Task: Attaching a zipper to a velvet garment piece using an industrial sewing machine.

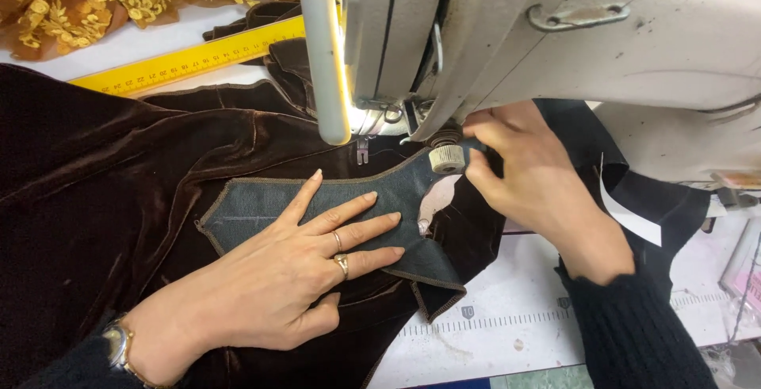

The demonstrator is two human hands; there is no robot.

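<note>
Directly under the flat left hand [293, 278] lies the grey facing piece [261, 207].

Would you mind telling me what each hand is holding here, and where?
The left hand lies flat on the grey facing piece, gripping nothing. The right hand pinches the fabric's edge beside the sewing machine foot.

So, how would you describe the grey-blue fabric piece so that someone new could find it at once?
Start at the big off-white sewing machine and look just below its needle area. There, on the dark brown velvet, the left hand lies flat on the grey-blue fabric piece. It alone is matt and pointed with stitched edges, while the cloth around it is glossy brown.
</note>
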